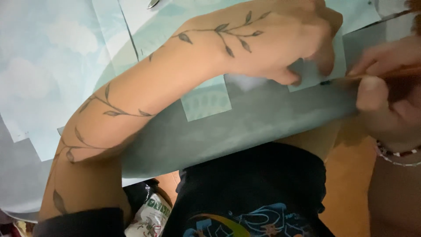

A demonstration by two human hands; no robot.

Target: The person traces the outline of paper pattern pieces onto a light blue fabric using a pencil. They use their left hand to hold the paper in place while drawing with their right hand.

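Note:
My left hand (280, 39), on a forearm tattooed with a leafy vine, reaches across a grey-green table (197, 140) and presses its fingers flat on a small pale blue paper piece (311, 72) near the table's edge. My right hand (386, 87), at the right edge of the view, grips a thin brown pencil-like tool (351, 78) whose dark tip touches the lower right corner of that paper piece. A beaded bracelet (397, 153) circles my right wrist.
Large pale blue cloud-patterned paper sheets (48, 52) cover the table's left and far side. A patterned teal paper strip (206, 102) lies under my forearm. A metal tip (152, 3) shows at the top edge. A bag (149, 215) sits below the table by my dark shirt.

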